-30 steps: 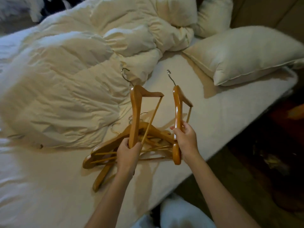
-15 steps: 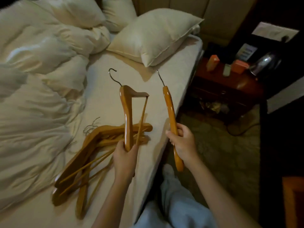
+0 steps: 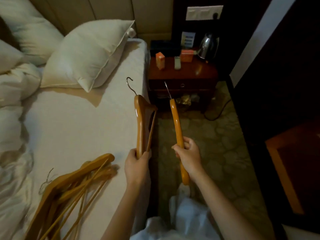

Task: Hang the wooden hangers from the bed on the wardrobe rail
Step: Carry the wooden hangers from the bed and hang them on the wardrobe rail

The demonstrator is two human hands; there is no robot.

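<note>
My left hand (image 3: 136, 168) grips one wooden hanger (image 3: 141, 122) by its lower end, metal hook pointing up, over the bed's right edge. My right hand (image 3: 187, 155) holds a second wooden hanger (image 3: 176, 122) edge-on above the carpet, hook up. A pile of several more wooden hangers (image 3: 69, 189) lies on the white sheet of the bed (image 3: 72, 129) at the lower left, their hooks toward the duvet. No wardrobe rail is in view.
Pillows (image 3: 90, 52) and a crumpled duvet (image 3: 12, 94) cover the bed's far and left side. A dark wooden nightstand (image 3: 183, 75) with small boxes and a kettle (image 3: 207, 45) stands past the bed. Patterned carpet (image 3: 216, 144) stretches right toward dark furniture (image 3: 292, 161).
The view has swung right, away from the bed toward the nightstand and carpet. Both hands have carried their hangers rightward off the pile, which stays on the sheet.
</note>
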